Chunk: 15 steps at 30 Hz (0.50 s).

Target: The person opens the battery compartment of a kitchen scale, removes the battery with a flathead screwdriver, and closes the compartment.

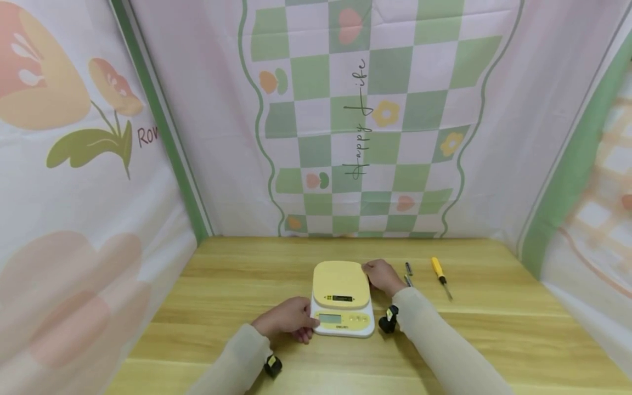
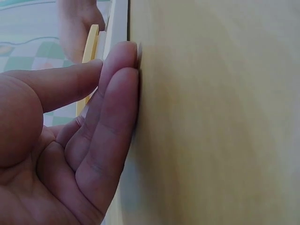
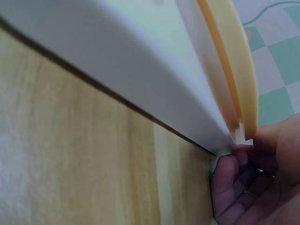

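Note:
A kitchen scale (image 1: 340, 285) with a yellow weighing plate and a white base lies face up on the wooden table. Its small grey display and buttons are on the side nearer to me. My left hand (image 1: 291, 318) grips the front left corner, thumb on top by the display; in the left wrist view the fingers (image 2: 119, 101) lie low along the base's edge. At the far right corner, my right hand (image 1: 382, 276) pinches the scale's edge. The right wrist view has its fingertips (image 3: 225, 171) tucked close to the white base, thumb at the yellow plate.
To the right of my right hand, two small cylinders that look like batteries (image 1: 408, 268) lie on the table (image 1: 237, 285). Farther right is a screwdriver (image 1: 439, 273) with a yellow and black handle. Patterned curtains (image 1: 306, 131) hang at the back and both sides.

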Motion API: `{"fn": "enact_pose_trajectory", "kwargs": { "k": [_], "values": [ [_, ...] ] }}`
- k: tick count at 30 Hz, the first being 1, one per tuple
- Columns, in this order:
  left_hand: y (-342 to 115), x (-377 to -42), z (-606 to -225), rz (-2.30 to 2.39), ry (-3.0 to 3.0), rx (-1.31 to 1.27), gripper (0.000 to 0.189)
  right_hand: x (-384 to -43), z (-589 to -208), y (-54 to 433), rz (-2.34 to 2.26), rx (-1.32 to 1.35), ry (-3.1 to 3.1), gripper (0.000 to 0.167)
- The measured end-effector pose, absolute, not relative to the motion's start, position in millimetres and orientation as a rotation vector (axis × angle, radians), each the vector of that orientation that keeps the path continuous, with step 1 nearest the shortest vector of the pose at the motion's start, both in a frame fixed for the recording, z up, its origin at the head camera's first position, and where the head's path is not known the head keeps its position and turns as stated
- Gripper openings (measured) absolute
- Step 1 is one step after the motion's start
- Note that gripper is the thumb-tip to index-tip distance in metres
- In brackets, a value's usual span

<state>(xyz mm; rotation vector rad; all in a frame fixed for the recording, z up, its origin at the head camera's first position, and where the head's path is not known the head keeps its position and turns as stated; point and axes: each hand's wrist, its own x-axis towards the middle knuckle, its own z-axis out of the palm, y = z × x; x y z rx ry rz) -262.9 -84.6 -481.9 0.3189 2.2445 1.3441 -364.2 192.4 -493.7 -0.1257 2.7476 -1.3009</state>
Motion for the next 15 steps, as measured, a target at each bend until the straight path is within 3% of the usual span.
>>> {"fn": "enact_pose_trajectory", "kwargs": {
  "k": [15],
  "values": [
    [-100, -277, -481, 1.283, 2.286, 0.434, 0.012, -357, -494, 203, -1.336, -0.149, 2.761, 0.037]
  ]
}}
